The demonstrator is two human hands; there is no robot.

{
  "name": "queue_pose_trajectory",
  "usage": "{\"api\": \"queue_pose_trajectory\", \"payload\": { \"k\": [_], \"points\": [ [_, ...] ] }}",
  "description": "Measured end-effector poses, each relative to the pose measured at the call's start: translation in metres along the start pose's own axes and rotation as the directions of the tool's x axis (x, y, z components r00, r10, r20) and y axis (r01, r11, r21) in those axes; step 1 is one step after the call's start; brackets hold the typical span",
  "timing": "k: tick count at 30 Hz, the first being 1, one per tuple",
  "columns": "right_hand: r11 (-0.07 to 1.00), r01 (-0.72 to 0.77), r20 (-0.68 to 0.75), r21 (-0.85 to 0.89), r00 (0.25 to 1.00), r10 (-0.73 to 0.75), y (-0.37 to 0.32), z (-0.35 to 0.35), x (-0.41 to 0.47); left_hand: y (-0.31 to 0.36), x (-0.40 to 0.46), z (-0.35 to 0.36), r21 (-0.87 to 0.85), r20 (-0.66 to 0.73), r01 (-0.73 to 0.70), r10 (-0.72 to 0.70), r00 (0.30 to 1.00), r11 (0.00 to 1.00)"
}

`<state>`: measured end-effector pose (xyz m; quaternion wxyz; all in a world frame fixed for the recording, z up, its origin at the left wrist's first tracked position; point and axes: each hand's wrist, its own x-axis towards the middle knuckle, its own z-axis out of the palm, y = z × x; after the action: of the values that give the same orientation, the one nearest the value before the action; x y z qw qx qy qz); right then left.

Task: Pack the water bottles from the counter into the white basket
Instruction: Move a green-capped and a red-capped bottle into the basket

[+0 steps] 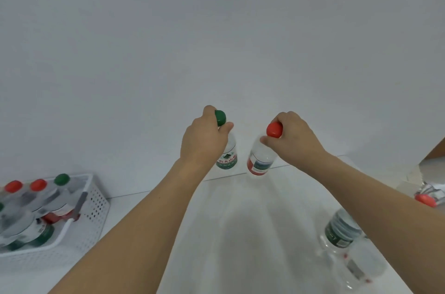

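My left hand [204,139] grips the neck of a green-capped water bottle [228,159] with a green label, at the back of the white counter [240,233]. My right hand [291,137] holds a red-capped water bottle [260,161] by its cap; this bottle tilts slightly and has a red label. The two bottles hang close together near the wall, a small gap between them. At the far left stands the white perforated basket [94,209], holding several bottles with red and green caps.
Two clear bottles [346,245] lie on the counter at the lower right. A further red-capped bottle [426,197] lies at the right edge, beside a cardboard box [431,161]. A plain white wall rises behind the counter.
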<state>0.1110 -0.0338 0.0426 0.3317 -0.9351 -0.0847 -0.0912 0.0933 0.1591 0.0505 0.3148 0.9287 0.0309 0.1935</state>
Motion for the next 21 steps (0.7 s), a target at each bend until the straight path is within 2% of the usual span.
{"api": "queue_pose_trajectory", "payload": {
  "k": [4, 9, 16, 21],
  "points": [
    [1.0, 0.017, -0.004, 0.024, 1.0, -0.017, -0.057, 0.032, -0.005, -0.041, 0.002, -0.052, 0.021, -0.061, 0.021, -0.02, 0.998, 1.0],
    [0.992, 0.111, 0.019, 0.055, 0.994, -0.112, -0.129, 0.076, -0.004, -0.094, -0.007, -0.113, 0.025, -0.154, 0.074, -0.069, 0.986, 0.997],
    [0.964, 0.204, 0.023, 0.172, 0.977, -0.211, -0.226, 0.149, -0.007, -0.191, -0.011, -0.208, 0.111, -0.321, 0.14, -0.098, 0.942, 0.984],
    [0.946, 0.224, 0.083, 0.236, 0.965, -0.249, -0.299, 0.203, -0.007, -0.258, -0.015, -0.27, 0.218, -0.338, 0.213, -0.131, 0.932, 0.952]
  ]
}}
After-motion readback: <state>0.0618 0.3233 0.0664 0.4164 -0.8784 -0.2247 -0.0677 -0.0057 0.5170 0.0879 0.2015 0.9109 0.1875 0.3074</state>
